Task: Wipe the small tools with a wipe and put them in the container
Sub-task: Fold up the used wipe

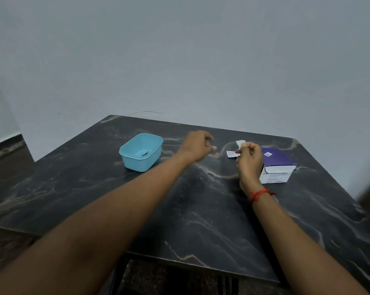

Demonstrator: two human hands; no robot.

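- We are holding a small white wipe pinched upright between the fingertips of our right hand, raised above the dark marbled table.
- Our left hand is hovering between the wipe and the blue container, fingers loosely curled; blur is keeping us from telling whether it is gripping anything.
- Something small and dark, likely tools, is lying inside the container, which is standing well left of the wipe.
- A torn sachet is lying on the table just below the wipe, with a purple-and-white box just beside our right hand.
- We are judging the step as between tools: wipe ready, no unwiped tool clearly showing on the table.
- Next we are needing to find a remaining tool, if any, and bring it to the wipe.
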